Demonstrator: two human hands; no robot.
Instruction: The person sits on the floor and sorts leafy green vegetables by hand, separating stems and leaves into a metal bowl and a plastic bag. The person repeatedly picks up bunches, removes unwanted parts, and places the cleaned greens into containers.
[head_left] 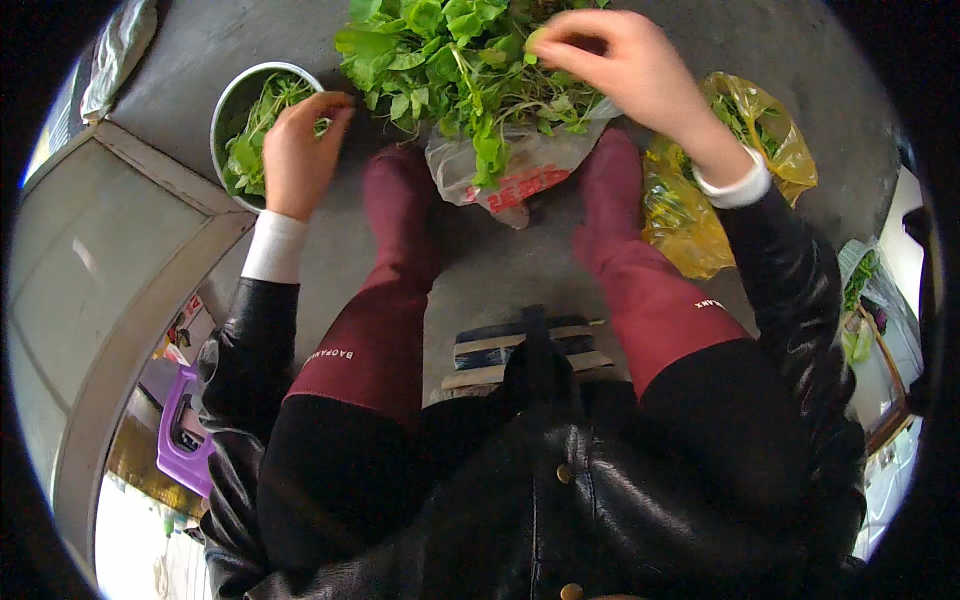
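My left hand [300, 150] hovers over the right side of a round metal bowl [226, 100] holding picked green leaves, its fingers curled and pointing toward the leaves; whether it holds a leaf I cannot tell. My right hand [615, 60] reaches into a big pile of leafy greens [450, 60] lying on a clear plastic bag [520, 170] on the concrete floor, and its fingertips pinch a small green leaf or stem [535, 40].
A yellow plastic bag [700, 220] with more greens lies by my right foot. My legs in dark red boots flank the pile. A low striped stool [520, 350] is under me. A grey slab edge [130, 280] is left, with a purple stool [180, 440] below.
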